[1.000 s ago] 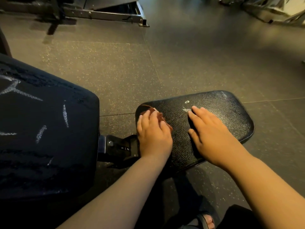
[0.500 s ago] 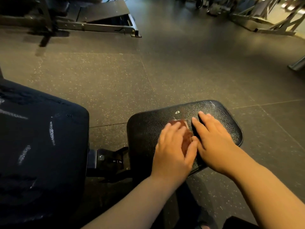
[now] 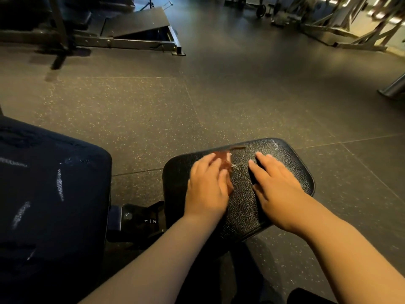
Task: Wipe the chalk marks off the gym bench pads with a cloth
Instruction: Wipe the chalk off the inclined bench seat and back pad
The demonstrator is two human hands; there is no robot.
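Head view showed the left hand's (image 3: 208,189) straight fingers (image 3: 205,163) pressing the cloth (image 3: 221,161) onto the seat pad (image 3: 242,207), the right hand (image 3: 279,189) flat alongside, a faint smear (image 3: 236,166) remaining, and the back pad's (image 3: 72,227) chalk marks (image 3: 59,185) unwiped.

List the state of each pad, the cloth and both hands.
Seat pad: faint chalk smear beside the cloth.
Large pad: chalk strokes, unwiped.
Cloth: pressed on seat pad under left hand.
Left hand: presses the cloth.
Right hand: flat on seat pad.
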